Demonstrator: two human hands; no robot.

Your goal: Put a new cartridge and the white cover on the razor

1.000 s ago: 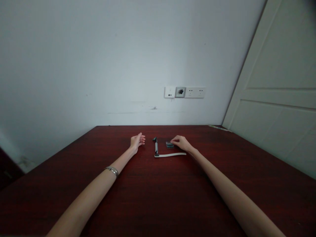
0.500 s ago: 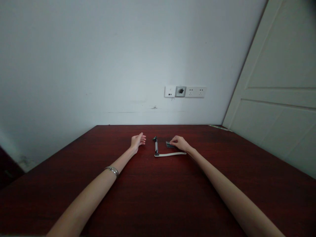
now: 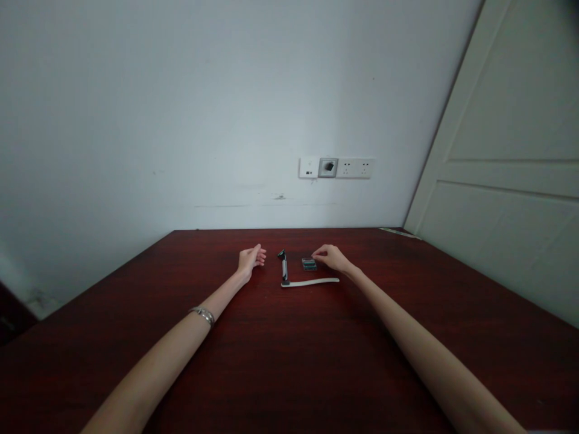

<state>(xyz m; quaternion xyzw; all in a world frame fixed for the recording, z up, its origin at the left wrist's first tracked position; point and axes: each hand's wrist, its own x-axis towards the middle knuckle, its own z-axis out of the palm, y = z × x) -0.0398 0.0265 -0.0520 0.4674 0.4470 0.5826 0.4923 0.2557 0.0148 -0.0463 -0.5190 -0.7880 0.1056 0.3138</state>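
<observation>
A razor with a black head and a grey-and-black grip lies on the dark red table. It joins a long white handle at a right angle. Right of the razor sits a small clear case with dark green pieces inside. My right hand is just beside the case's upper right corner, thumb and fingers pinched together; whether anything tiny is between them cannot be made out. To the razor's left, my left hand rests on its side, fingers loosely curled and apart, holding nothing.
The wooden table reaches back to a white wall with a row of sockets. A pale panelled door stands along the right side. A thin strip lies at the table's back right corner.
My right hand has drawn slightly right and up off the clear case, so more of the case shows. The left hand and the razor stay put; the view has shifted a little.
</observation>
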